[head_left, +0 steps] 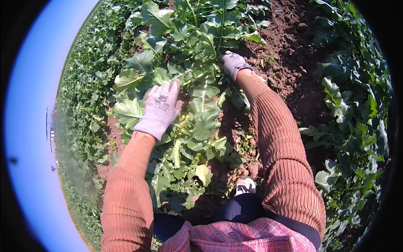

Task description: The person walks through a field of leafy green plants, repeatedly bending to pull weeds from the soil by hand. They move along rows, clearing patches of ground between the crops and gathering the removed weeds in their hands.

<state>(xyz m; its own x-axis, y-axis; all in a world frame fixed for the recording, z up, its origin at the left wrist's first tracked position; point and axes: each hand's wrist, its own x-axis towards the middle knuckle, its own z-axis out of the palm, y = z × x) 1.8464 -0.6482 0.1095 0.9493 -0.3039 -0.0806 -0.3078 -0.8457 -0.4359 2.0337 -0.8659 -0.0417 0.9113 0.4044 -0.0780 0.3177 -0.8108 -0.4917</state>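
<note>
My left hand [161,107], in a pale grey glove with dark printing, rests among the broad leaves of a leafy green plant [203,109], fingers curled down; what they hold is hidden. Higher and to the right, my right hand [233,63], also gloved, reaches into the foliage at the bare soil's edge, fingers bent and tips out of sight. Large lobed leaves spread above and between both hands, with a few yellowish ones [202,174] lower down. Ribbed brown sleeves cover my forearms.
Brown cloddy soil [294,63] runs along the right of the row. Dense rows of similar plants [352,138] flank both sides. A shoe [244,185] shows below, by my dark-clad legs and checked pink cloth. Sky and a small distant structure [50,124] are at far left.
</note>
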